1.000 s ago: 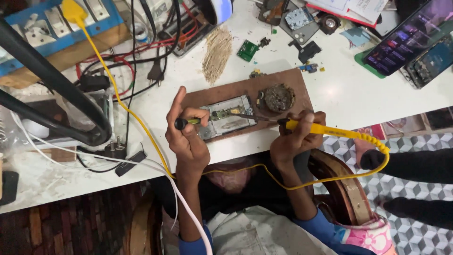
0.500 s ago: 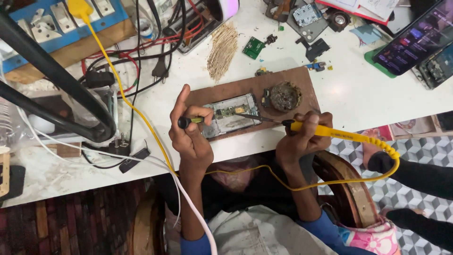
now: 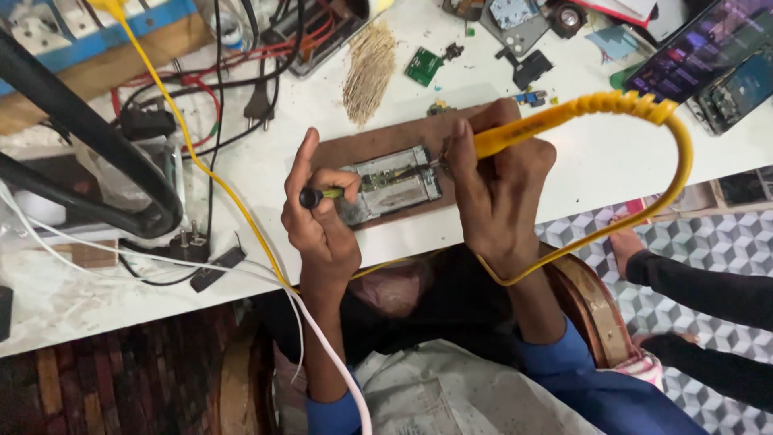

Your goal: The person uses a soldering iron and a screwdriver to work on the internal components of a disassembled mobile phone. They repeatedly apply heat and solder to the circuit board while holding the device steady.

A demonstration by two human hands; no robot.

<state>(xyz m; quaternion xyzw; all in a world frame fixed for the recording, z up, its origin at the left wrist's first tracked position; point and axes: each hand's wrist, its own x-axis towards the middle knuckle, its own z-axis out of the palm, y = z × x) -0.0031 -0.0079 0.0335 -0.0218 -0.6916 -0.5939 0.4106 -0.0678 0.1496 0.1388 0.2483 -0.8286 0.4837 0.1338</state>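
Opened phone [image 3: 392, 187] lies flat on brown work mat [image 3: 362, 147] at the near edge of white tabletop [image 3: 612, 153], circuit side up, between both hands. Left hand [image 3: 320, 216]: grip pinched around a small yellow-and-black screwdriver [image 3: 322, 195], index finger raised; its shaft points right, onto the phone's left end. Right hand [image 3: 499, 189]: grip curled tight on yellow soldering iron [image 3: 515, 135], tip touching the phone's upper right corner. Yellow cable [image 3: 680, 169] loops from the iron past the tabletop edge. Small green circuit board [image 3: 423, 65] lies well beyond the mat.
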